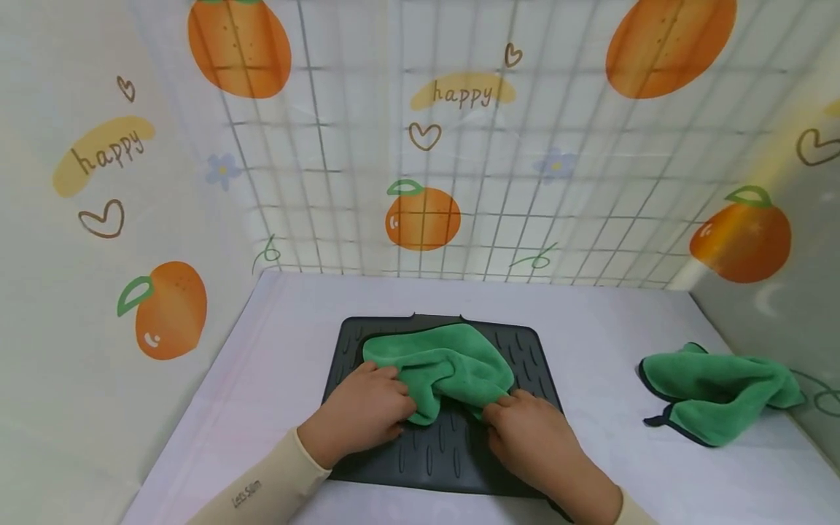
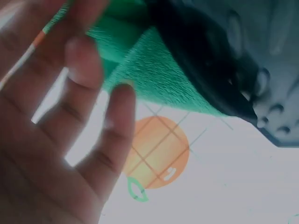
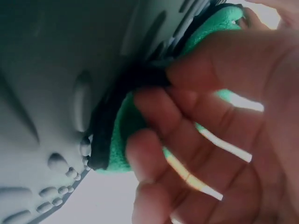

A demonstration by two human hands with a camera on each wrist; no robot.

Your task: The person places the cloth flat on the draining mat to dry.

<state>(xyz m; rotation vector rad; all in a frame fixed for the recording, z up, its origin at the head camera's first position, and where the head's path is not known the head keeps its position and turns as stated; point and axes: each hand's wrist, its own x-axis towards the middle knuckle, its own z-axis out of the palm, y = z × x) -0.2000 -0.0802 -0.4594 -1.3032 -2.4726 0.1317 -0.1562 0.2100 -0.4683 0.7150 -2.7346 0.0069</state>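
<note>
A crumpled green towel (image 1: 459, 350) with dark edging lies on a black ridged mat (image 1: 453, 467) in the head view. At the towel's near left part, my left hand (image 1: 361, 407) grips the cloth with bent fingers; its left wrist view shows the green pile (image 2: 159, 79) by the fingertips, the thumb's contact partly out of frame. On the other side, my right hand (image 1: 534, 441) holds the near right edge. Seen from the right wrist, thumb and forefinger pinch the dark border (image 3: 140, 77), and the other fingers curl beside it.
A second green towel (image 1: 728, 394) with dark trim and a small loop lies folded loosely on the white table (image 1: 262, 379) to the right. Pale curtains (image 1: 354, 131) printed with oranges stand behind and at both sides, with a wire grid showing at the back.
</note>
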